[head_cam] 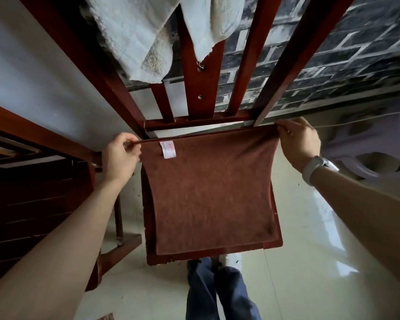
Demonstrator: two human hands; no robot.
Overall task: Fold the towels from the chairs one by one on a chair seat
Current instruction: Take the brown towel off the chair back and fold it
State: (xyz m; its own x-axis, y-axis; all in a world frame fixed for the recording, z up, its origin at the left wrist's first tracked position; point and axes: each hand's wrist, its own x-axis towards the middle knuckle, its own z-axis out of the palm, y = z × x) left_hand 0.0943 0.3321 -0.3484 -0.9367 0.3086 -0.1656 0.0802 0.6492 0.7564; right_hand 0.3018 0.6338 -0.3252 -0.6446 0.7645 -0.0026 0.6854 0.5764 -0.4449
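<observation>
A brown towel with a small white label lies spread over the seat of a red-brown wooden chair. Its far edge is pulled taut between my hands above the back of the seat. My left hand pinches the far left corner. My right hand, with a white watch on the wrist, pinches the far right corner. The near edge of the towel rests by the front of the seat. Pale grey-white towels hang over the chair's backrest slats.
A second dark wooden chair stands at the left, close to my left forearm. A pale purple plastic stool sits at the right. Glossy light floor tiles surround the chair, and my legs in blue jeans stand just before its front edge.
</observation>
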